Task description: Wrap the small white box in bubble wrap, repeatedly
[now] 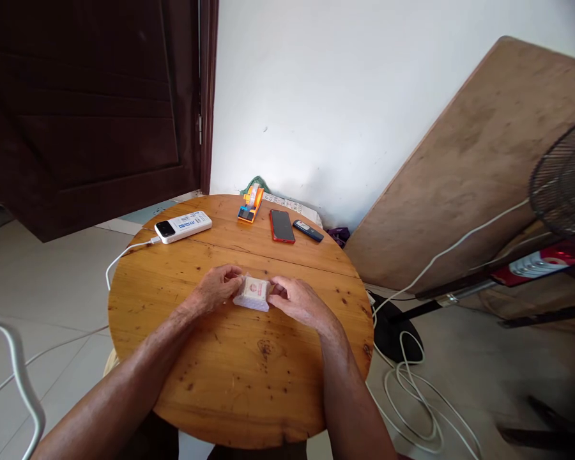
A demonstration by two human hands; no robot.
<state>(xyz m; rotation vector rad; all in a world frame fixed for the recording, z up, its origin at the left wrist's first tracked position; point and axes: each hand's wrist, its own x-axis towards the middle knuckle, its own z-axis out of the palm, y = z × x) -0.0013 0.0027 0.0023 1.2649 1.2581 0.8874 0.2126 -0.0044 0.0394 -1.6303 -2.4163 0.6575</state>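
A small pale box wrapped in bubble wrap [253,294] lies in the middle of the round wooden table [230,364]. Reddish print shows through the clear wrap on its top. My left hand [220,285] has its curled fingers at the left end of the box, gripping the wrap there. At the opposite end, my right hand [297,298] holds the wrap between thumb and bent fingers. The far side of the box and some fingertips are hidden.
A white power bank [183,227] with a plugged-in cable sits at the back left. Behind the box are an orange tape dispenser [251,203], a red-cased phone [282,226] and a dark handheld device [308,230]. A fan [565,179] and loose cables [412,383] are at the right.
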